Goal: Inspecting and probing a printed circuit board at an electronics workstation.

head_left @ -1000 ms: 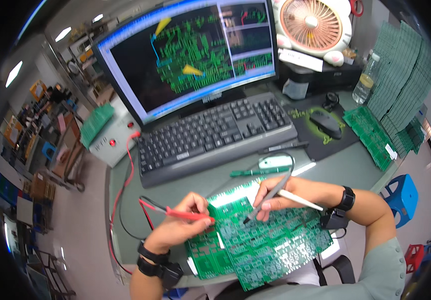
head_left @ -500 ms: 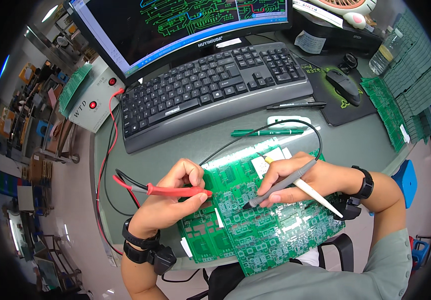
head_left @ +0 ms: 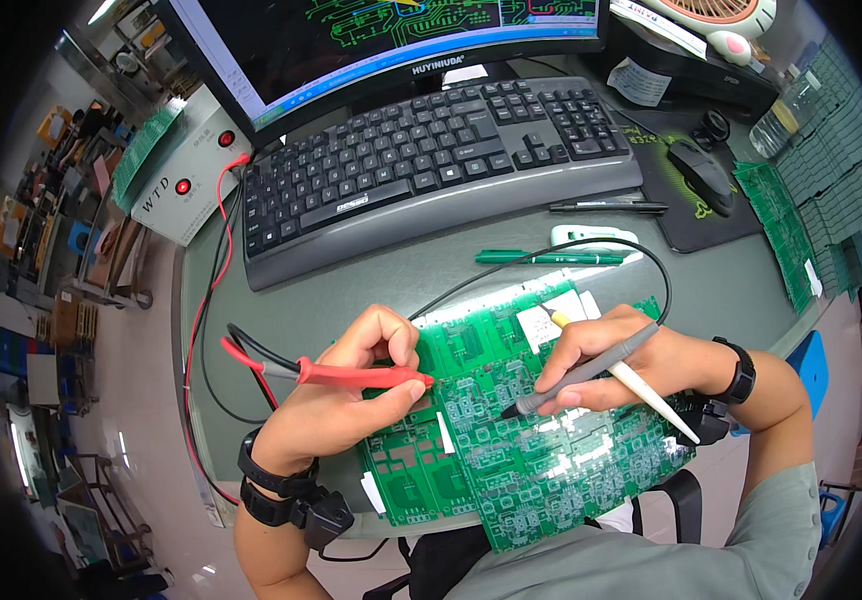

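Red plastic covers one probe (head_left: 363, 376), pinched in the curled left hand (head_left: 323, 412), long axis nearly level, tip rightward; the right hand (head_left: 679, 362), fingers bent closely, grips one grey probe (head_left: 606, 361) slanting lower left and one smooth white stick (head_left: 653, 401). Lower centre, at least two glossy green circuit boards (head_left: 551, 480) overlap; one black keyboard (head_left: 421, 170) lies above.

Honestly can't tell if the red test probe (head_left: 361, 375) touches the circuit board (head_left: 541, 500) just past the left hand (head_left: 336, 405), tip's too tiny. Same for the grey test probe (head_left: 596, 368) in the right hand (head_left: 641, 355). That grip partly hides a white pen-like tool (head_left: 657, 403). Beyond both hands, the monitor (head_left: 391, 40) is cut off up top.
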Motion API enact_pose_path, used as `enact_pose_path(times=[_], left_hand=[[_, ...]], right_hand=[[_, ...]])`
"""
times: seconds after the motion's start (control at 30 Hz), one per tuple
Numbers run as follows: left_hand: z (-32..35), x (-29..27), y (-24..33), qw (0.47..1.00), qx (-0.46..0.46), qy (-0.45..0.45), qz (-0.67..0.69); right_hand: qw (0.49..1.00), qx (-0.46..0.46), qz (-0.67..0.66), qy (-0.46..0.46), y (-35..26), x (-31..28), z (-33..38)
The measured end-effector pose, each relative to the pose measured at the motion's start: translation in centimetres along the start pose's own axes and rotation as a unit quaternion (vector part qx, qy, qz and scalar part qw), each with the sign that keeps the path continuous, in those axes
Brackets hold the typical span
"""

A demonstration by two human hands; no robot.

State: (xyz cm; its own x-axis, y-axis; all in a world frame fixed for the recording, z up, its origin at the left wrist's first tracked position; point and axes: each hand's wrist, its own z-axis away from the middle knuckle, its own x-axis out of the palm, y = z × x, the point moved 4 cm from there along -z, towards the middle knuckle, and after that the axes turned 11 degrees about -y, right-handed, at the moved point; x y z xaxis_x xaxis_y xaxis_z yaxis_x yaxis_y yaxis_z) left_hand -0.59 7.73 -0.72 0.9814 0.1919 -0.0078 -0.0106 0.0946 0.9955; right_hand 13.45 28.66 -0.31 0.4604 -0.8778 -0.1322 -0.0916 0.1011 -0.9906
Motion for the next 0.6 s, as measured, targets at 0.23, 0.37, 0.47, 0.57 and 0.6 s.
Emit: enact_pose_path(times=[0.23, 0.37, 0.47, 0.57, 0.6], left_hand=[[-0.17, -0.01, 0.06, 1.0, -0.001, -0.004, -0.014], [-0.2, -0.02, 0.04, 1.0, -0.013, -0.004, -0.021], [-0.21, 0.02, 0.1, 1.0, -0.008, -0.007, -0.016], [-0.2, 0.04, 0.11, 1.0, -0.008, -0.003, -0.014], [-0.19, 0.06, 0.11, 1.0, -0.01, -0.004, -0.014]], right_hand=[[1.0, 0.001, 0.001, 0.0, 0.22, 0.0, -0.04], [1.0, 0.007, -0.008, 0.002, 0.19, 0.03, 0.03], [1.0, 0.008, -0.008, 0.002, 0.14, 0.04, 0.0], [1.0, 0.002, 0.001, 0.002, 0.05, 0.09, -0.05], [1.0, -0.003, 0.006, 0.003, 0.0, 0.1, -0.06]])
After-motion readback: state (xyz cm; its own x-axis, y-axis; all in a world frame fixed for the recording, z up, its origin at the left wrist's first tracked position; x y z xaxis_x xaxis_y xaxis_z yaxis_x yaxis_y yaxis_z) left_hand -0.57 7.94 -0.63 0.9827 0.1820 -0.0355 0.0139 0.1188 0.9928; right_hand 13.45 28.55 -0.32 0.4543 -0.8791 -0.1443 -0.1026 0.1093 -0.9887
